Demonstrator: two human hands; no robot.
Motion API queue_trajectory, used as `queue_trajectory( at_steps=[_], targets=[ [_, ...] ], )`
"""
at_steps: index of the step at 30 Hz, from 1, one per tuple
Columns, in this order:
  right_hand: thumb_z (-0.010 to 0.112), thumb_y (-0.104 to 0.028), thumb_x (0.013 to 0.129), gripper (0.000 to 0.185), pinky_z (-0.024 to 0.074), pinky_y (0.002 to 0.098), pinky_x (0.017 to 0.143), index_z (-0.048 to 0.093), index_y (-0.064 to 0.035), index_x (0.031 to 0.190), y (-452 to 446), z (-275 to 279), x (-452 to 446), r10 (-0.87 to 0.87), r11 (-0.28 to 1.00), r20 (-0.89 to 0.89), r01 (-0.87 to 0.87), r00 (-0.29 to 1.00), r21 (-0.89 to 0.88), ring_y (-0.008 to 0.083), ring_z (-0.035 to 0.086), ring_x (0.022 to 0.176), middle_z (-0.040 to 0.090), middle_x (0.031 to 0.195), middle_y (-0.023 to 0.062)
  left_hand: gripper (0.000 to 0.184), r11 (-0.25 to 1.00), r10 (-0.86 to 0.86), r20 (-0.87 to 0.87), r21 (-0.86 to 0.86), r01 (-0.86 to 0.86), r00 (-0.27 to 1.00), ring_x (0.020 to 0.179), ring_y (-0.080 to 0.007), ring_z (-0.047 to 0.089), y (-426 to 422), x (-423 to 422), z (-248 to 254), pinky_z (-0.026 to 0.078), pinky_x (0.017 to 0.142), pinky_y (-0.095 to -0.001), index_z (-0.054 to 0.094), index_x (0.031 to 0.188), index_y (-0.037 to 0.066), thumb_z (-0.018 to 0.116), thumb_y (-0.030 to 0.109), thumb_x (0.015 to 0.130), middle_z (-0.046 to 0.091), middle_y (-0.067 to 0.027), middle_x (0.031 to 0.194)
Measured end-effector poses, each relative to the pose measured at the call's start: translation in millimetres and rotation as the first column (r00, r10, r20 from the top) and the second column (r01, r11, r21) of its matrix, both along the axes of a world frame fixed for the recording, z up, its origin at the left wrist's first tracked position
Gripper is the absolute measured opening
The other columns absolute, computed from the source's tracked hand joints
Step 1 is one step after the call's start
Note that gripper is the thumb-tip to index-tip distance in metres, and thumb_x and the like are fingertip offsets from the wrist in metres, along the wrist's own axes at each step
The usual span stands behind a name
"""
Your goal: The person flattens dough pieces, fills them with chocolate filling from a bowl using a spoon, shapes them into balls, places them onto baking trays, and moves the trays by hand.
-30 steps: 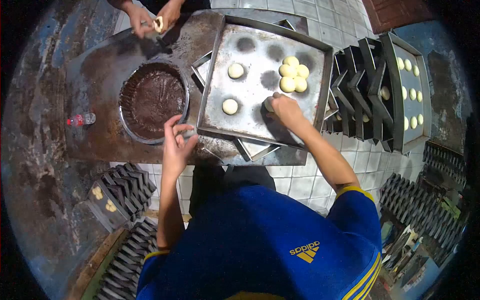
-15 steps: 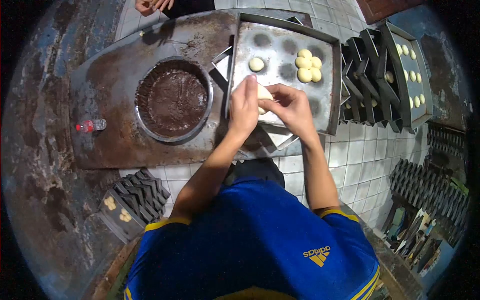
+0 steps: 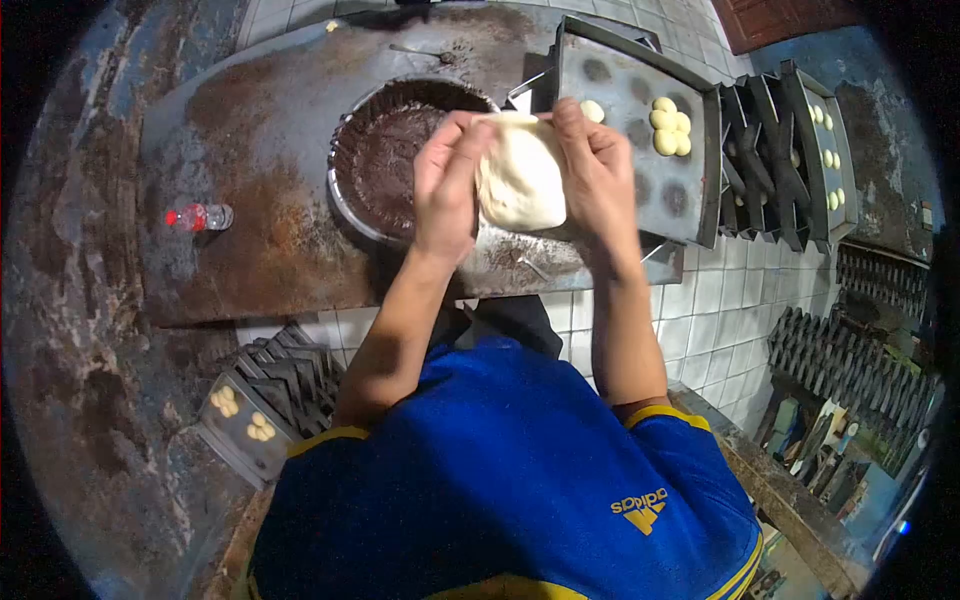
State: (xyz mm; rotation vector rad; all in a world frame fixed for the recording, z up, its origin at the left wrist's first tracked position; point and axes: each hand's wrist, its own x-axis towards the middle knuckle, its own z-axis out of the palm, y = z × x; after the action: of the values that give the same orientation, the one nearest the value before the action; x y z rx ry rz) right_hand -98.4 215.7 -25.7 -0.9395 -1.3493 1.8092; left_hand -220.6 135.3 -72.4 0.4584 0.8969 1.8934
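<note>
My left hand (image 3: pixel 446 186) and my right hand (image 3: pixel 600 180) grip opposite sides of a stretched, flattened piece of pale dough (image 3: pixel 522 180). The dough hangs between them above the table's front part. Behind my left hand is a round metal bowl (image 3: pixel 338 190) with dark brown filling (image 3: pixel 385 155) in it. To the right lies a square metal tray (image 3: pixel 640 75). A cluster of several dough balls (image 3: pixel 671 128) sits on it, and one single ball (image 3: pixel 592 110) shows just above my right hand.
A plastic bottle (image 3: pixel 200 217) with a red cap lies on the table (image 3: pixel 250 120) at the left. Stacked trays (image 3: pixel 765 160) stand at the right, with dough balls on the outermost one. Another tray stack (image 3: pixel 290 375) is at the lower left. A spoon-like tool (image 3: pixel 422 52) lies behind the bowl.
Both hands came together over the tray, then moved left with the dough, which is now spread flat between them. The other person's hands have left the view.
</note>
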Motion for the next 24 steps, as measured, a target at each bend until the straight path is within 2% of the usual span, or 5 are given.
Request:
queue_trajectory(
  at_steps=[7, 10, 13, 16, 24],
  targets=[
    [0.060, -0.037, 0.108, 0.043, 0.0524, 0.0287, 0.077, 0.074, 0.0002, 0.124, -23.6, 6.0, 14.1, 0.076, 0.757, 0.691, -0.493, 0.719, 0.429, 0.0141, 0.065, 0.086, 0.068, 0.096, 0.0092, 0.073, 0.976, -0.150, -0.633, 0.030, 0.218, 0.760, 0.119, -0.0208, 0.065, -48.8, 3.4, -64.9, 0.053, 0.103, -0.0366, 0.052, 0.142, 0.001, 0.088, 0.011, 0.080, 0.067, -0.0120, 0.129],
    [0.055, -0.050, 0.108, 0.053, 0.0574, 0.0418, 0.083, 0.074, -0.0042, 0.128, -15.8, -78.7, 45.3, 0.315, 0.945, 0.570, -0.303, 0.759, -0.119, 0.0253, 0.070, 0.084, 0.067, 0.094, 0.0149, 0.047, 0.967, -0.256, -0.598, -0.144, 0.212, 0.759, 0.102, -0.0248, 0.073, -67.6, -8.6, -82.3, 0.057, 0.096, -0.0388, 0.068, 0.123, 0.002, 0.086, 0.012, 0.081, 0.075, -0.0131, 0.112],
    [0.066, -0.041, 0.100, 0.046, 0.0590, 0.0537, 0.084, 0.070, 0.0038, 0.108, -47.5, -289.8, 125.6, 0.016, 0.833, 0.987, -0.548, 0.157, 0.074, 0.0464, 0.072, 0.098, 0.072, 0.105, 0.0297, 0.034, 0.915, -0.392, -0.713, -0.369, 0.164, 0.581, 0.094, -0.0315, 0.076, -85.7, -44.6, -83.9, 0.060, 0.087, -0.0406, 0.074, 0.109, 0.001, 0.084, 0.015, 0.079, 0.078, -0.0170, 0.104],
    [0.062, -0.011, 0.095, 0.015, 0.0572, 0.0547, 0.083, 0.064, -0.0022, 0.107, -107.5, -378.9, 172.1, -0.338, 0.718, 0.901, -0.544, 0.270, 0.433, 0.0527, 0.068, 0.090, 0.070, 0.098, 0.0263, 0.041, 0.852, -0.515, -0.842, -0.524, -0.014, 0.163, 0.096, -0.0288, 0.074, -124.1, -94.2, -110.7, 0.059, 0.085, -0.0390, 0.071, 0.113, 0.001, 0.086, 0.018, 0.078, 0.076, -0.0165, 0.104],
    [0.064, -0.011, 0.101, 0.024, 0.0539, 0.0508, 0.083, 0.058, -0.0018, 0.123, -113.3, -239.9, 46.2, 0.206, 0.812, 0.790, -0.552, 0.577, 0.191, 0.0465, 0.067, 0.098, 0.067, 0.108, 0.0275, 0.035, 0.678, -0.430, -0.802, -0.590, -0.438, 0.414, 0.092, -0.0321, 0.077, -216.2, -176.7, -117.4, 0.060, 0.082, -0.0399, 0.075, 0.104, 0.003, 0.084, 0.009, 0.070, 0.078, -0.0165, 0.098]
  ],
)
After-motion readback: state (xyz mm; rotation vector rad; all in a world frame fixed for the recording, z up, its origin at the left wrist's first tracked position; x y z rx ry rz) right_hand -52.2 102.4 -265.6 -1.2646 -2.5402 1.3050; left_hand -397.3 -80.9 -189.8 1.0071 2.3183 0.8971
